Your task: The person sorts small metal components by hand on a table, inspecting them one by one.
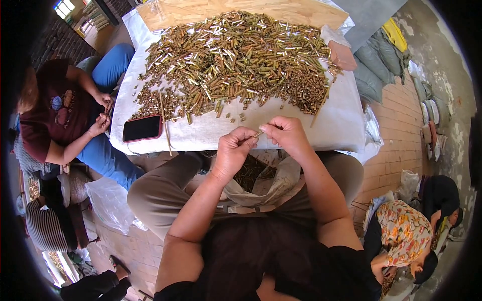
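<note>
In front of me, near the table's front edge, my left hand [235,149] and my right hand [287,135] meet in two pinches. A short, thin, yellow-brown piece [258,134] is held between their fingertips; the fingers partly hide it. Beyond them spreads a big heap of short, stem-like, green-brown and golden pieces [236,55], some of them shiny. Smaller bits [306,98] gather at its near right and near left. A pale sack [281,188] hangs open between my knees, below my hands, with dark green-brown scraps [248,173] inside.
White cloth [336,130] covers the table. A phone [142,129] and a thin stick [164,120] lie at left, another stick [322,105] and a reddish block [342,56] at right. A person [65,110] sits at left; others crouch lower right. Full sacks [374,65] stand at right.
</note>
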{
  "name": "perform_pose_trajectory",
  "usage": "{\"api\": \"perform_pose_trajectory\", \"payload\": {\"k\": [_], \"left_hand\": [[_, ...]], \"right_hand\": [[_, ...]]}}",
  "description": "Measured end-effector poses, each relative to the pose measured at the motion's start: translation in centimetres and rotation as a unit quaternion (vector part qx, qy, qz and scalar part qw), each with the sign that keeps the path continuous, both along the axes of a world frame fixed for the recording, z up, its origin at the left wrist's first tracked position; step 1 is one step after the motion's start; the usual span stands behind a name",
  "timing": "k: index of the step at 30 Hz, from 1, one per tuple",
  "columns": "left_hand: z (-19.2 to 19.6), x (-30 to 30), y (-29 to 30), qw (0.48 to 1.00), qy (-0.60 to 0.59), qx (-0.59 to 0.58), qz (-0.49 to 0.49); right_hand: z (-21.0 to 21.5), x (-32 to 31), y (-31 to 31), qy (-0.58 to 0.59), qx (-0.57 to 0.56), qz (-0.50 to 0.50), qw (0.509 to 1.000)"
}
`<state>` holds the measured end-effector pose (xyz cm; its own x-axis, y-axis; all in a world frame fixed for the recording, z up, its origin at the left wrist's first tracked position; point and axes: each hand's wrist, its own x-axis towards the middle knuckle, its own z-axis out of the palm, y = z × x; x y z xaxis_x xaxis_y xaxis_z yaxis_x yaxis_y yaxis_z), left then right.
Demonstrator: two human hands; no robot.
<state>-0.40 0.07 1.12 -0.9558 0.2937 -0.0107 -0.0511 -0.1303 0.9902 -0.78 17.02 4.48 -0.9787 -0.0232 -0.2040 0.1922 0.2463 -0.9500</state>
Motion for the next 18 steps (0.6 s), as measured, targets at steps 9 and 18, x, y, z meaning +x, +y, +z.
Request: {"api": "perform_pose_trajectory", "payload": {"k": [9,18], "left_hand": [[-0.1,0.3,-0.2,0.999,-0.036,-0.023,-0.004],[0.8,-1.4,-2.6,0.972,-0.049,-0.173,-0.152]], "right_hand": [[-1.3,1.4,-1.8,0.271,0.239,0.0,0.933],[-3.7,-0.7,-2.6,0.244,0.379,0.036,0.892]]}}
